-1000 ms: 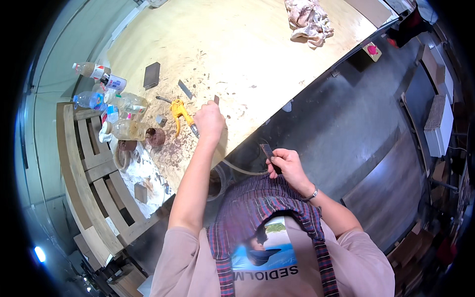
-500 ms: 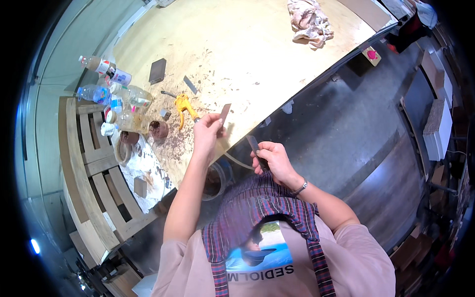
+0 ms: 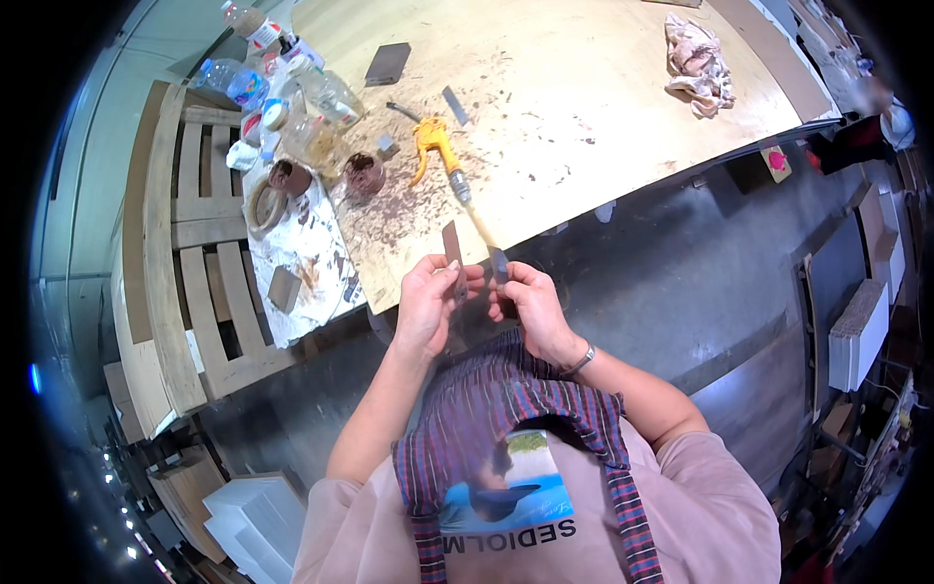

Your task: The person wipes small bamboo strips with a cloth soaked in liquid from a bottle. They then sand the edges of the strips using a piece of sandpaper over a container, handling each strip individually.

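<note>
My left hand (image 3: 426, 310) pinches a thin brown flat strip (image 3: 452, 243), which stands up between thumb and fingers. Close beside it, my right hand (image 3: 541, 313) grips a narrow dark grey flat blade (image 3: 499, 263), its lower part hidden by the fingers. Both hands are in front of my apron, just off the table's near edge, the two pieces a short gap apart. Beyond them a yellow air blow gun (image 3: 430, 138) with a pale hose lies on the wooden tabletop (image 3: 564, 97). A small grey strip (image 3: 454, 105) and a dark rectangular block (image 3: 387, 64) lie farther back.
Several plastic bottles (image 3: 316, 136) crowd the table's left side, near two cups of brown material (image 3: 364, 175). A tape roll (image 3: 265, 206) and a small brown square (image 3: 284, 289) rest on stained white paper (image 3: 316, 263). Wooden pallet (image 3: 195, 234) at left; crumpled cloth (image 3: 699, 63) far right.
My left hand has come down and back from over the table, bringing the brown strip beside the blade in my right hand. The view has shifted, so the table appears higher and farther right.
</note>
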### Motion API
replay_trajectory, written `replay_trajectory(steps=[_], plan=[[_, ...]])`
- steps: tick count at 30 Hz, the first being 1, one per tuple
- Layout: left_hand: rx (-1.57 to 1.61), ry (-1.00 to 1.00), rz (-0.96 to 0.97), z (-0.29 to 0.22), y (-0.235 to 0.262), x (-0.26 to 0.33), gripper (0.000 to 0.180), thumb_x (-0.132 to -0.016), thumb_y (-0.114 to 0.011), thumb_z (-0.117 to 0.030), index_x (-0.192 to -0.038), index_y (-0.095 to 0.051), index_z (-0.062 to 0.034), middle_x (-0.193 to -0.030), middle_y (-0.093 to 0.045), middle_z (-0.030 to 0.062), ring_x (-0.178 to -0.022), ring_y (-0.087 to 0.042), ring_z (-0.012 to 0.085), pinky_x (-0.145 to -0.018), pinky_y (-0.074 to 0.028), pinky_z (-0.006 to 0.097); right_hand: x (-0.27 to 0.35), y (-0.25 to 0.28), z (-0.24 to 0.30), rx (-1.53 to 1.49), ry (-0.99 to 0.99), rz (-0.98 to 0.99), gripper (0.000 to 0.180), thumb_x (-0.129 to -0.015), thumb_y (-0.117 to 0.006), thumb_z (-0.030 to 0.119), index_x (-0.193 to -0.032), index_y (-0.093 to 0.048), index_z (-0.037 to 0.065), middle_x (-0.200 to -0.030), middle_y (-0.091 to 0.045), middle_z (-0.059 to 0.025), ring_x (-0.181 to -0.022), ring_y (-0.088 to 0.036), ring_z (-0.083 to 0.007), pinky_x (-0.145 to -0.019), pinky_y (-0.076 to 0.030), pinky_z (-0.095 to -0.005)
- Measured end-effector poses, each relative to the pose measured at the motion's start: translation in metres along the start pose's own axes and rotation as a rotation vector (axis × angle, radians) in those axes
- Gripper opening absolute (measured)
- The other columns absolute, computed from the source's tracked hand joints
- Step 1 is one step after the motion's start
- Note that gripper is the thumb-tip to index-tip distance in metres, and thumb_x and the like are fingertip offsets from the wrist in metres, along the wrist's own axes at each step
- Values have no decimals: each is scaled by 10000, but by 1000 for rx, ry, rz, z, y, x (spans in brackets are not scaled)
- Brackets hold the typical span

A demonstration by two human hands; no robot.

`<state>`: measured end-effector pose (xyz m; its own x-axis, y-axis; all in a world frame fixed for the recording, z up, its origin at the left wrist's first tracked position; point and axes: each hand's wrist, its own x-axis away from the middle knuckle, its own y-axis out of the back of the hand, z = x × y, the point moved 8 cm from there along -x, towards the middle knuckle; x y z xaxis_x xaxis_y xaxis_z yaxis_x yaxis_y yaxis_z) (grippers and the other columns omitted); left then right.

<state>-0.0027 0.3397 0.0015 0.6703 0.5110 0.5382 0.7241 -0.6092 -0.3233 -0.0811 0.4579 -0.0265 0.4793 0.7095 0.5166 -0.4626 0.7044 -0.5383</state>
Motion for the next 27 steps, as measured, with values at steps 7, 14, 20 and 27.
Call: replay_trajectory(steps=[7,14,20,27], plan=[[164,-23,24,5,59,31,43,-951,-548,-58,-952,-582,-32,-939,-668,84,-826,-635,149,-762,-502,275,17,-60,-41,46,-71,74,146,-886,-605,47,-1027,-597,6,-864,-635,-49,-689,-624,-119,-619,-517,-255],[213,-45,34,5,113,63,38,-923,-595,-37,-891,-606,-20,-895,-666,80,-809,-622,153,-765,-495,286,30,-117,-78,26,54,113,216,-838,-693,3,-1026,-587,23,-884,-653,-25,-744,-630,-103,-641,-513,-250],[202,-75,54,1,142,86,57,-947,-590,-68,-940,-627,-26,-867,-662,35,-757,-580,86,-724,-455,236,40,-133,-95,85,72,59,219,-823,-695,-20,-1000,-577,31,-899,-678,-39,-774,-645,-105,-644,-512,-246],[-152,-320,59,-6,141,102,50,-905,-660,-39,-927,-636,-1,-835,-613,-27,-757,-520,25,-696,-420,179,36,-118,-101,53,101,-48,261,-802,-702,-35,-999,-558,57,-863,-664,-20,-736,-625,-101,-641,-491,-249]])
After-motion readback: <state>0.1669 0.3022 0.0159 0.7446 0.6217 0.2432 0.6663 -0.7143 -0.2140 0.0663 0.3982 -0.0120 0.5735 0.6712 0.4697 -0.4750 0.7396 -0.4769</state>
